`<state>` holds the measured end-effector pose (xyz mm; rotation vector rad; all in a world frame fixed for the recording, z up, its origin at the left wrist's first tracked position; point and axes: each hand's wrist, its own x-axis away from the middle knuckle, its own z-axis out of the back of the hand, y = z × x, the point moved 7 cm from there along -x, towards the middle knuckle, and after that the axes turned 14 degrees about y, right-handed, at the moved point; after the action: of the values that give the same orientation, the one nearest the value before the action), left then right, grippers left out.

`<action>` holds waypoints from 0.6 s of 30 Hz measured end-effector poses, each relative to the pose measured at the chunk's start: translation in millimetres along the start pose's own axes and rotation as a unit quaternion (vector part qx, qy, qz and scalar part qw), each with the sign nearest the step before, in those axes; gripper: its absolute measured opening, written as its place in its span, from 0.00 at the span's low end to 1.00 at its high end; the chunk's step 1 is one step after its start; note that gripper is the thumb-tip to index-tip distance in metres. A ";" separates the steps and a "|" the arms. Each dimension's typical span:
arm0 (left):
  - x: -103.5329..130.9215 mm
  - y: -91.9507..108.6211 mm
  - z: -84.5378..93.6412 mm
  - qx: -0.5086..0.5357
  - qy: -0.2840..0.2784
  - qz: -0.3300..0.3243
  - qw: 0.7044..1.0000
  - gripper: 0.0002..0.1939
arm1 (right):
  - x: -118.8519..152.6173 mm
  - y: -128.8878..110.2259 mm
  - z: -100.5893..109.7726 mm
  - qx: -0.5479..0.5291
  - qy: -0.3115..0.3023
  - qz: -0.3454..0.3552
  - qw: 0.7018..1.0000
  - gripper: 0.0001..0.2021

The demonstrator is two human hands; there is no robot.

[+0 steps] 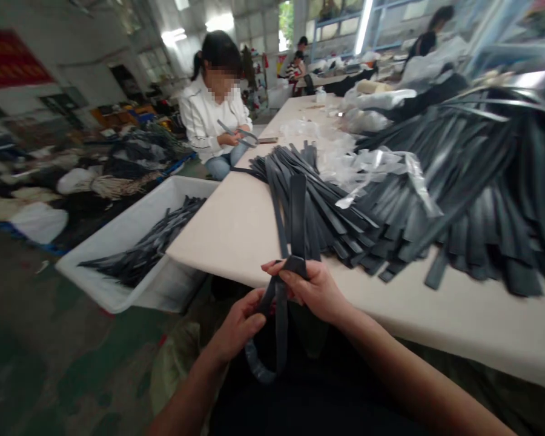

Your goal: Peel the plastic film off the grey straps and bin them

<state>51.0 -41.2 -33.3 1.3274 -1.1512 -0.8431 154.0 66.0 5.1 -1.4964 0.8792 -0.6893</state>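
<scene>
A dark grey strap is bent into a loop in front of my body, its free end standing up above my hands. My right hand pinches it where the strap crosses itself, near the table edge. Lower and to the left, my left hand grips one side of the loop between thumb and fingers. Just beyond my hands, a pile of dark flat straps lies on the pale table. Parts of the strap inside my fingers are hidden.
A white bin holding dark strips stands left of the table. A larger strap heap and clear plastic wrap cover the right side. Across the corner sits a person in white holding a strip. Other people work farther back.
</scene>
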 end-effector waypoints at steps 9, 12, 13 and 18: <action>2.7 -16.5 -25.1 -0.170 0.038 -0.046 0.984 0.16 | 7.5 -7.3 13.7 0.130 0.020 0.085 0.988 0.13; 12.6 -24.6 -23.5 -0.225 0.002 -0.043 0.973 0.14 | 6.7 -3.5 22.1 0.105 0.061 0.061 0.991 0.14; 14.2 -25.6 -18.8 -0.230 0.005 -0.037 0.972 0.13 | 5.1 -3.3 24.8 0.108 0.070 0.062 0.990 0.15; 23.4 -16.6 43.0 -0.117 0.138 -0.008 0.984 0.17 | -6.9 -18.2 58.3 0.253 0.122 0.165 0.945 0.15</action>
<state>18.7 -77.4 -51.1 1.2149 -0.8015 -0.7533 201.3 103.5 16.8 -0.7926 1.0172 -0.7849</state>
